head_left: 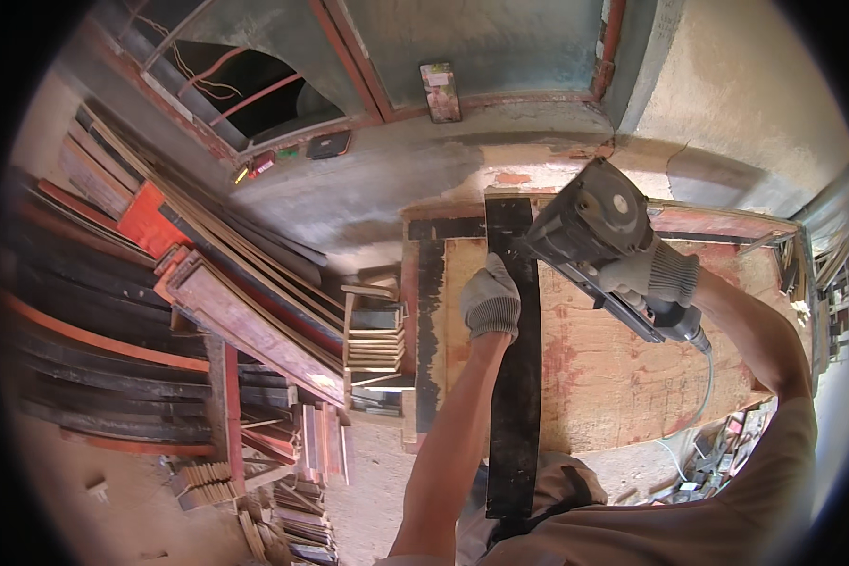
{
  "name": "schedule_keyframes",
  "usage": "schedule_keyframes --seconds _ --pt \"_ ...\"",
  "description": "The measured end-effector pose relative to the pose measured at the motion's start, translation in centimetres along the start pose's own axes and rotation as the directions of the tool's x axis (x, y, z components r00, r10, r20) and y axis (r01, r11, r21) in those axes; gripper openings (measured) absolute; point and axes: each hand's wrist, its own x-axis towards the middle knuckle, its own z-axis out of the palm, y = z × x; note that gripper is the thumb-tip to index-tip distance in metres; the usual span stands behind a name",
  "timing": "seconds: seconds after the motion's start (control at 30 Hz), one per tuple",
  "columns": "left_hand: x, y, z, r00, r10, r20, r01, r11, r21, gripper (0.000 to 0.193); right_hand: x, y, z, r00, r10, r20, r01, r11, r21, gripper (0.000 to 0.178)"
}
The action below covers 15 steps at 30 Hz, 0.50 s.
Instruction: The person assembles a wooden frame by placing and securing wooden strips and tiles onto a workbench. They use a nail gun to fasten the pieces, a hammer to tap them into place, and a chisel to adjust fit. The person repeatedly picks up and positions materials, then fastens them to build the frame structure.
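Observation:
A long black board (514,396) lies front to back across the wooden panel (623,377), its near end reaching over the panel's edge toward my lap. My left hand (491,300), in a grey knit glove, is closed at the board's left edge, thumb along the top; the fingers beneath are partly hidden. In my gloved right hand (637,272) is a black nail gun (594,212), held by its handle. The gun's nose is at the board's right side near its far end; whether it touches cannot be made out. A thin pale hose (707,391) runs down from the handle.
Long boards (255,325) and stacked strips (113,377) fill the left side. Short wood pieces (375,344) sit beside the panel. Behind is a window with a broken pane; a small carton (441,92) stands on its sill. Scraps (722,453) lie at lower right.

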Motion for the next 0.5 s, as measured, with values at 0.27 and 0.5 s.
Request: schedule_keyframes --seconds 0.27,0.5 --pt "0.5 1.7 -2.0 0.962 -0.167 0.218 0.171 0.985 0.001 0.095 -7.1 14.4 3.9 0.995 -0.027 -0.093 0.059 0.930 0.363 0.033" --pt "0.9 1.5 -2.0 0.954 -0.163 0.252 0.157 0.987 0.045 0.097 -17.7 37.0 21.3 0.859 0.452 -0.240 -0.220 0.749 0.625 0.025"
